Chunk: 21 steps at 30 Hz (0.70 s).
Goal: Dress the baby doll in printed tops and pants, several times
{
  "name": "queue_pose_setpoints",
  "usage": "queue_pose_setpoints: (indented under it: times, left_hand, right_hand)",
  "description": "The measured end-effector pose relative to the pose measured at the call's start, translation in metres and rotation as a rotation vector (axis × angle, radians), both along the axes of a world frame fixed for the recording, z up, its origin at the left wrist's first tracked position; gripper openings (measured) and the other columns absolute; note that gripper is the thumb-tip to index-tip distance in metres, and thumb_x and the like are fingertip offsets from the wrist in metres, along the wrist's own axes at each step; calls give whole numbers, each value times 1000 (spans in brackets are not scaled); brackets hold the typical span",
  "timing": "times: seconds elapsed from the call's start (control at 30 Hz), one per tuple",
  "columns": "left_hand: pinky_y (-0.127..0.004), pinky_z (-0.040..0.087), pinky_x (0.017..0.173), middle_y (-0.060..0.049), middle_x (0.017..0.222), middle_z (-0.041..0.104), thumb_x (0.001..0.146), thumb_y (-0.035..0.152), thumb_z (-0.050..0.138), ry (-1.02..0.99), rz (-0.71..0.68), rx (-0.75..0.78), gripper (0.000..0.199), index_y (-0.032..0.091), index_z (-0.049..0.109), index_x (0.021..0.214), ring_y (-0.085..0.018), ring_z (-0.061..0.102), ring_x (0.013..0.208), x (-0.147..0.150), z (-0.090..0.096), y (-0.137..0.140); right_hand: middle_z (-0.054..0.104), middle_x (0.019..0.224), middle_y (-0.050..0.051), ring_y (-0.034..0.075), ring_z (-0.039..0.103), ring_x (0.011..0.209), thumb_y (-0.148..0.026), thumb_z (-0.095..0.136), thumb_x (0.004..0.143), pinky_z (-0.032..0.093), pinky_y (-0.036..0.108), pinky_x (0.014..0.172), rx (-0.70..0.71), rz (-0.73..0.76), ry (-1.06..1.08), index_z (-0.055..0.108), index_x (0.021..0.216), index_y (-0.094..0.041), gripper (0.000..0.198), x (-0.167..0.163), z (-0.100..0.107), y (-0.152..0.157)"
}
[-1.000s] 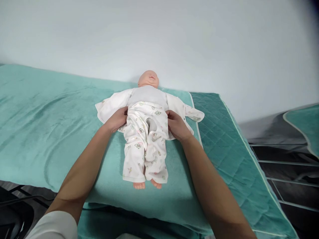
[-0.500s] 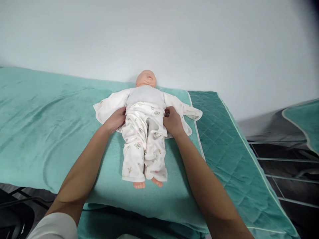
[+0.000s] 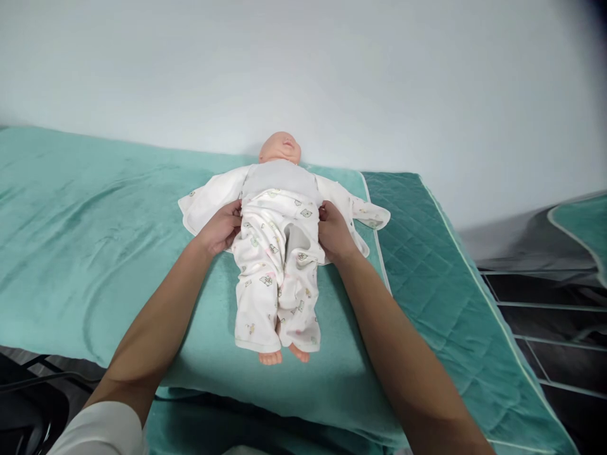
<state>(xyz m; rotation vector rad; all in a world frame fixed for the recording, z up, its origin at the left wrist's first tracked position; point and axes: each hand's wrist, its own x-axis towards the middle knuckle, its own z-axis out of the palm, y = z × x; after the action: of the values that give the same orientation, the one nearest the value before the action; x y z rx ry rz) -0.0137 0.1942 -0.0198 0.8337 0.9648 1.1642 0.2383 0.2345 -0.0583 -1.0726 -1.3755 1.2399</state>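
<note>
A baby doll (image 3: 281,148) lies on its back, head toward the wall and bare feet toward me. White printed baby pants (image 3: 258,284) cover its legs up to the belly, with a grey patch showing at the crotch gap. Beneath the doll a white baby shirt (image 3: 215,196) is spread open, its sleeves out to both sides; the grey-white chest is uncovered. My left hand (image 3: 222,227) pinches the waistband side of the pants at the left, fingers closed. At the opposite side my right hand (image 3: 336,232) grips the waistband too, its fingertips partly hidden by the cloth.
A green plush cover (image 3: 95,253) spreads under the doll over the bed. To the right a quilted darker green pad (image 3: 427,272) reaches the bed's edge. A white wall (image 3: 303,69) rises behind. Metal bed-frame bars (image 3: 550,308) show at far right, and a black chair (image 3: 28,404) at lower left.
The waistband sits slightly higher and flatter on the belly, pulled up by both hands. The view has shifted a little.
</note>
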Motion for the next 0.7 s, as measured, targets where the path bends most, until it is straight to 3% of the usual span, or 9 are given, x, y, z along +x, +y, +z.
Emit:
queue_pose_setpoints:
  times: [0.13, 0.3, 0.47, 0.57, 0.63, 0.7]
  left_hand:
    - [-42, 57, 102, -9, 104, 79, 65, 3, 74, -13, 29, 3, 52, 14, 71, 116, -27, 73, 109, 3, -1, 0]
    - [-43, 57, 100, -8, 100, 79, 70, 8, 74, 16, 34, -3, 42, 15, 73, 112, -27, 73, 106, 3, -3, 0]
    - [-41, 58, 91, -6, 90, 78, 65, 14, 75, 103, 48, 40, 33, 15, 75, 98, -26, 73, 95, 2, -7, 0]
    - [-39, 56, 86, -2, 80, 74, 68, 20, 71, 292, 93, 158, 16, 15, 73, 83, -24, 70, 88, 0, -11, 1]
    - [-37, 54, 83, -1, 73, 70, 72, 21, 65, 536, 152, 251, 6, 16, 68, 72, -22, 66, 83, -1, -12, 2]
    - [-36, 51, 80, -1, 69, 65, 74, 19, 60, 802, 238, 312, 10, 17, 61, 64, -21, 61, 79, -3, -14, 3]
  right_hand:
    - [73, 99, 0, 24, 69, 95, -28, 71, 68, 58, 39, 83, -19, 13, 176, 56, 93, -27, 30, -4, 7, -4]
    - [74, 91, -1, 24, 69, 89, -30, 76, 67, 57, 38, 76, -23, 53, 202, 56, 85, -26, 27, -1, 6, -2]
    - [75, 89, -1, 22, 69, 88, -32, 78, 69, 57, 36, 78, 8, 47, 192, 59, 84, -26, 24, 1, 7, -2]
    - [74, 89, -2, 20, 68, 88, -31, 75, 73, 56, 36, 82, 49, 45, 155, 63, 88, -26, 19, 2, 6, -3]
    - [73, 88, -2, 19, 66, 88, -30, 72, 76, 55, 35, 84, 91, 36, 100, 64, 88, -26, 15, 3, 3, -2]
    - [70, 86, -2, 18, 65, 86, -30, 70, 78, 53, 35, 85, 124, -12, 29, 64, 86, -25, 11, 4, -1, 0]
